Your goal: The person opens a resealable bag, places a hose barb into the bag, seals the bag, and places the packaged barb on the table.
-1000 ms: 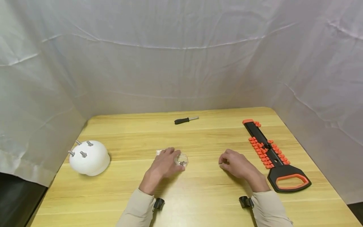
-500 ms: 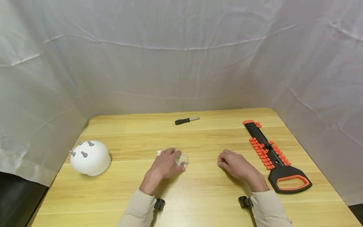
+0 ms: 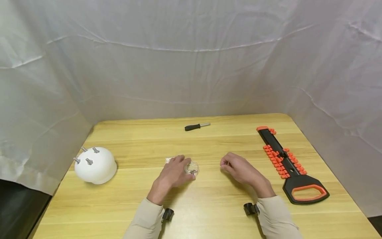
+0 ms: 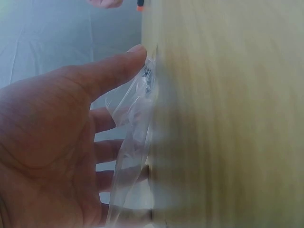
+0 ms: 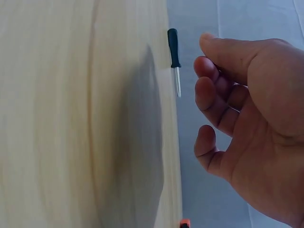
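bag: small clear plastic bag of tiny metal parts is lying mid-table, under the left fingertips
left hand: left hand is resting on the bag, fingers spread, relaxed
right hand: right hand is hovering just beside it, fingers loosely curled, gripping nothing visible
beyond: screwdriver is lying well apart

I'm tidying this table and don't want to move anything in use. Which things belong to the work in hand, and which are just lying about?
In hand:
- clear bag of small screws, held down by the left hand
- right hand, curled, near the bag

Lying about:
- screwdriver
- orange-black rack
- white dome
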Demonstrator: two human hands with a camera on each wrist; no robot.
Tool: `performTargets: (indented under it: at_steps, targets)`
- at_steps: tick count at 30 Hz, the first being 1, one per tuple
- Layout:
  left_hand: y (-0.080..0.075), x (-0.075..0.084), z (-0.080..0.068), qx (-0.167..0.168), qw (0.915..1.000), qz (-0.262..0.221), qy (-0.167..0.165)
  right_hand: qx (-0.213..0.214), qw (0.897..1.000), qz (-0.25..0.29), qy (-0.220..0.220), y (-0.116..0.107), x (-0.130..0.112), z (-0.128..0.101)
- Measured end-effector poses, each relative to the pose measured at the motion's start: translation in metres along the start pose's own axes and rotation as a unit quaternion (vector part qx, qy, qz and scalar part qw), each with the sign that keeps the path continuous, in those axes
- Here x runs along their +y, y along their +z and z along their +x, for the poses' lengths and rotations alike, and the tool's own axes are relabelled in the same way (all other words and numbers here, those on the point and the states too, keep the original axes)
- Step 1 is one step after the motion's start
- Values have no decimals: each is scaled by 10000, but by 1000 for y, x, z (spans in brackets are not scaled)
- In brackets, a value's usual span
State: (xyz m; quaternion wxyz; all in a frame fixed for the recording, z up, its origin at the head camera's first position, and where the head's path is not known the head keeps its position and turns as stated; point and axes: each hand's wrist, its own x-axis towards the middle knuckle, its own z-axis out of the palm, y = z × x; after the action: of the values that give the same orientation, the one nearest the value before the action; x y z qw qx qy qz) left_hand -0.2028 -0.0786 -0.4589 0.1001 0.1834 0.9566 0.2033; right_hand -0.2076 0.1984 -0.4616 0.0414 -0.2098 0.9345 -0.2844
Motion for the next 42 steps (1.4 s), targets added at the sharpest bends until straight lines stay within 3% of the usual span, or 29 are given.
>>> performTargets:
  at_steps: [15, 27, 42]
  targets:
    - [-1, 0, 1, 23, 9999, 94, -62, 194, 9994, -150, -240, 23, -25, 21]
    - [0, 1, 2, 40, 9998, 163, -71, -18, 9995, -241, -215, 43, -50, 32]
    - [1, 1, 3, -5, 9996, 263, -68, -162, 9968, -738, -264, 54, -63, 42]
